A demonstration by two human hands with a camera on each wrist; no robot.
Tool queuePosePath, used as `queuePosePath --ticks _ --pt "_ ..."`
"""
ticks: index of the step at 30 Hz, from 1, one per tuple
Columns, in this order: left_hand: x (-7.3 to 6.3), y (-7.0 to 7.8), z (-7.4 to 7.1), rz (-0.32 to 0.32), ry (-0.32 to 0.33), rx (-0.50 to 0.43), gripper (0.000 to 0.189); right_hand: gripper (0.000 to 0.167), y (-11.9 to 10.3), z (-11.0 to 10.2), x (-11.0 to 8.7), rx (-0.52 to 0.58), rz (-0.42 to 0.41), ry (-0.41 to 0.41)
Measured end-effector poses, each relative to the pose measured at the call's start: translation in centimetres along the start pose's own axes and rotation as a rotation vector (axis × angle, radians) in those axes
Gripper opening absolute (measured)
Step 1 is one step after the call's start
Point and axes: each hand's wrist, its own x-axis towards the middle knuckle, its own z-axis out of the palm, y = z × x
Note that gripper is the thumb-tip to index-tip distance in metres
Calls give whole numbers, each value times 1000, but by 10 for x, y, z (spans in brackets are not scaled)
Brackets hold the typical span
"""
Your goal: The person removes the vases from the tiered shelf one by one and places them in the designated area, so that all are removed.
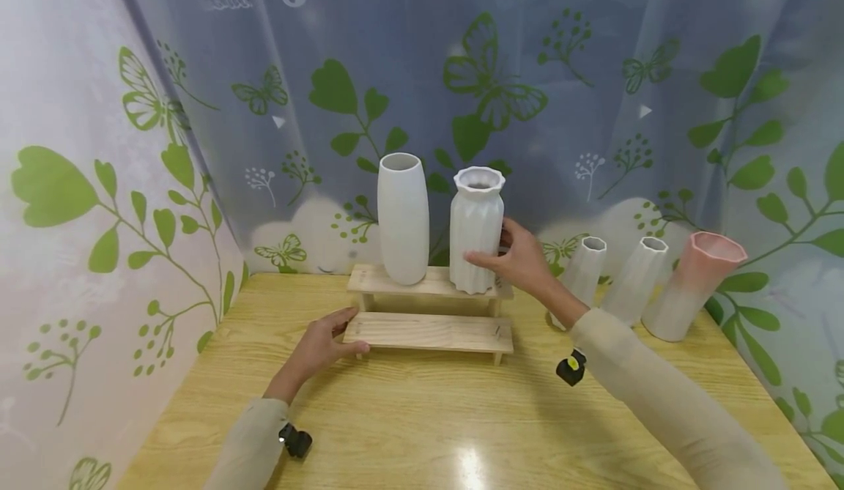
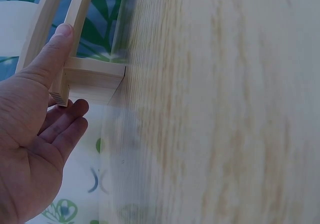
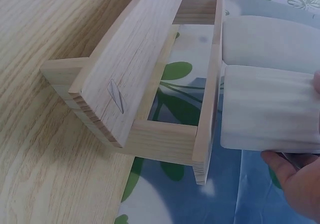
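A two-step wooden stand (image 1: 428,331) sits on the table. My left hand (image 1: 321,345) holds the left end of its lower step, thumb at the front edge and fingers behind. In the left wrist view the thumb lies along the board (image 2: 75,21). On the upper step's right end stands a white fluted vase (image 1: 476,234) with a scalloped rim, upright. My right hand (image 1: 523,259) grips it from the right, thumb across its front; the other fingers are mostly hidden behind it. A tall smooth white vase (image 1: 404,219) stands to its left on that step.
Right of the stand, two slim white vases (image 1: 583,270) (image 1: 636,281) and a pink-and-white vase (image 1: 695,285) stand on the table (image 1: 395,417), partly behind my right forearm. A leaf-patterned curtain (image 1: 409,36) hangs close behind the stand.
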Motion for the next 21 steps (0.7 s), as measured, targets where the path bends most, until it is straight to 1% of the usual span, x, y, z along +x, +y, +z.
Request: queuePosePath --ticks 6,14,21 --pt "0 0 -1 -15 -11 -8 89 87 -1 -5 -9 24 -5 8" --pt "0 -1 -1 -6 -11 -19 90 83 -7 -11 -24 82 -20 13" --pt "0 -2 0 -3 -8 -12 90 82 -3 -18 -40 88 -8 44"
